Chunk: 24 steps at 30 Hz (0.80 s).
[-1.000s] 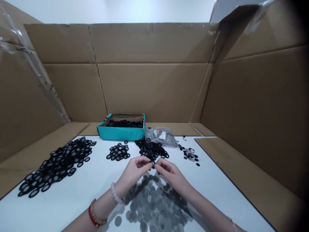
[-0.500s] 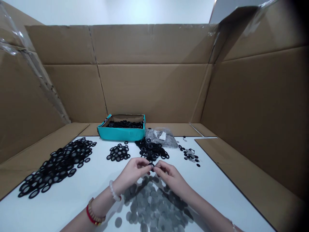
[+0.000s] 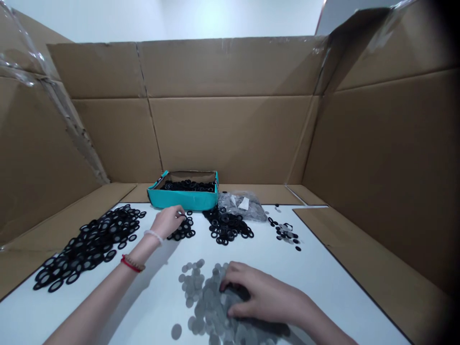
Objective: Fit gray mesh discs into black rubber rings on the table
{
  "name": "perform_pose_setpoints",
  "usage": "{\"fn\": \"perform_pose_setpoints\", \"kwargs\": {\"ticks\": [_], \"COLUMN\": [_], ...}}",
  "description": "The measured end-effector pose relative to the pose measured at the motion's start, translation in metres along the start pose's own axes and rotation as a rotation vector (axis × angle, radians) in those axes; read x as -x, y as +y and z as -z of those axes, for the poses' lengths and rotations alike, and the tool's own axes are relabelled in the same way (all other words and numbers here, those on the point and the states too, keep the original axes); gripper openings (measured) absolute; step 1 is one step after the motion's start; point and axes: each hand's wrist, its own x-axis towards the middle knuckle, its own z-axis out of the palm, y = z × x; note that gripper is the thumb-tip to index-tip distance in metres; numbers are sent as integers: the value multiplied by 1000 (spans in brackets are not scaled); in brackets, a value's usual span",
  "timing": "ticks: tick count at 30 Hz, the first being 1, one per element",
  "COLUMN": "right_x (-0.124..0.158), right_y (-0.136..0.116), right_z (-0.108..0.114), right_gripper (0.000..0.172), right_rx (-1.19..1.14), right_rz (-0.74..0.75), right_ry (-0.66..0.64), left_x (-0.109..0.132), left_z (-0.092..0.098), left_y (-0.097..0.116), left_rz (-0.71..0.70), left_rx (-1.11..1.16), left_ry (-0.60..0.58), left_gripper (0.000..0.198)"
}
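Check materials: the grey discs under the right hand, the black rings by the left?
The grey discs look like thin metal mesh: dull grey, flat, with a faint woven texture, though it's too small to be sure. The black rings look like matte rubber or soft plastic: thick rims, little shine.

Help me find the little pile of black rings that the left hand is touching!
Find the teal box at the back of the white table. Just in front of it sits a small pile of black rings. It has bigger piles on both sides, and it's the one the left hand is touching.
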Motion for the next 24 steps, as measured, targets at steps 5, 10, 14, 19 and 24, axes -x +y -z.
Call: {"fn": "perform_pose_setpoints", "kwargs": {"ticks": [5, 10, 14, 19, 24], "right_x": [3, -1, -2, -3, -9], "right_y": [-4, -9, -7, -8, -7], "right_z": [-2, -2, -3, 0, 2], "right_gripper": [28, 21, 11, 7, 12], "right_rx": [26, -27, -59, -48, -124], "right_rz": [-40, -105, -115, -11, -28], "right_ry": [-47, -150, -127, -29, 127], "left_x": [-11, -22, -31, -32, -14], "left_z": [-19, -50, -62, -60, -53], "left_y": [4, 33, 43, 44, 50], "left_rz": [-48, -187, -216, -197, -182], "left_rx": [-216, -286, -277, -159, 100], "left_ry": [77, 18, 4, 11, -122], "left_gripper": [21, 22, 21, 22, 26]}}
